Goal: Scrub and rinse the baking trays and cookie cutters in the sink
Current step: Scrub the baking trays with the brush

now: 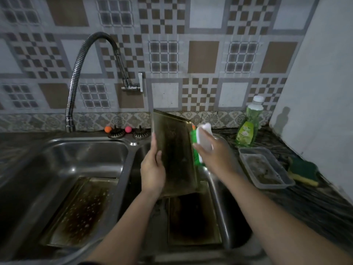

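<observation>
Double sink [131,150], steel, used as landmark. Left hand [152,169] grips a dark stained tray [175,150] by its left edge, thumb on the front face, fingers curled round behind. The tray stands near upright, tilted, over the right basin, lower edge down inside it. Right hand [214,153] holds a white-handled brush [202,138] with green bristles, fingers wrapped round the handle; bristles touch the tray's right edge. Blurred, so exact finger spread on the brush is hard to read.

Second tray [193,220] lies flat in the bottom of the right basin, under the held one, dark centre. Third tray [80,213] lies in the left basin, leaning slightly, brown stains and droplets on it. No cookie cutters can be made out.

Faucet [91,60] is a flexible metal hose rising from behind the left basin, arching right to a wall tap [133,85] above the sink's divider. Two strainer plugs [128,132] with orange and pink knobs sit on the sink's back rim between the basins.

Right of the sink on the dark counter: green soap bottle [248,127], white cap, near the wall; clear plastic container [265,167] just in front of it, murky inside; green and yellow sponge [303,173] beside the container, on the far side from the sink. Patterned tile wall behind the sink.
</observation>
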A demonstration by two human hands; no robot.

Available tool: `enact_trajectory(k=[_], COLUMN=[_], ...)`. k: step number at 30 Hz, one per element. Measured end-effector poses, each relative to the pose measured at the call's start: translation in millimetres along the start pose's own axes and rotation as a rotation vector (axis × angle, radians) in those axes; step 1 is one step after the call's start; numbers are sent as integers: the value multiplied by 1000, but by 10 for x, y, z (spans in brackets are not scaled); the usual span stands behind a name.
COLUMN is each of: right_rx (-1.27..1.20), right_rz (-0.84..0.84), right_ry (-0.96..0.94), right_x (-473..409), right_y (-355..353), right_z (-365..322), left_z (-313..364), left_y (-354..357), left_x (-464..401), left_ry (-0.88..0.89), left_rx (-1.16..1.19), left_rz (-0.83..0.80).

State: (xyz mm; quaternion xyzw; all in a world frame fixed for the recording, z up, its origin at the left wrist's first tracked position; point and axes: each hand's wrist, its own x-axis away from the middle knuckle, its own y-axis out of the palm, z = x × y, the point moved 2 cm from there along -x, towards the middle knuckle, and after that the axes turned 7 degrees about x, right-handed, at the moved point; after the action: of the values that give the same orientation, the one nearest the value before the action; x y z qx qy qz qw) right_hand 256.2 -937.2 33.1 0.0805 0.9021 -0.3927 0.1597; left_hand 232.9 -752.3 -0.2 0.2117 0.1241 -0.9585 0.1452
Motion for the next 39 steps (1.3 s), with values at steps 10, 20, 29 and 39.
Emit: enact_trajectory(k=[10,20,29,39], right_rx=[-172,-387,-444,-73], right_rz=[163,179,146,153], right_ry=[265,137,152,108], right_x=[-243,-167,-53,-423], right_y=[-81,-298,-328,-449], right_z=[-430,-322,49,339], left_z=[156,-265,-432,-264], left_y=[436,180,98,66], left_x=[474,279,318,247], left_ry=[229,-181,-349,-190], left_rx=[-475,-134,152,264], left_rz=[-239,-258,-304,-68])
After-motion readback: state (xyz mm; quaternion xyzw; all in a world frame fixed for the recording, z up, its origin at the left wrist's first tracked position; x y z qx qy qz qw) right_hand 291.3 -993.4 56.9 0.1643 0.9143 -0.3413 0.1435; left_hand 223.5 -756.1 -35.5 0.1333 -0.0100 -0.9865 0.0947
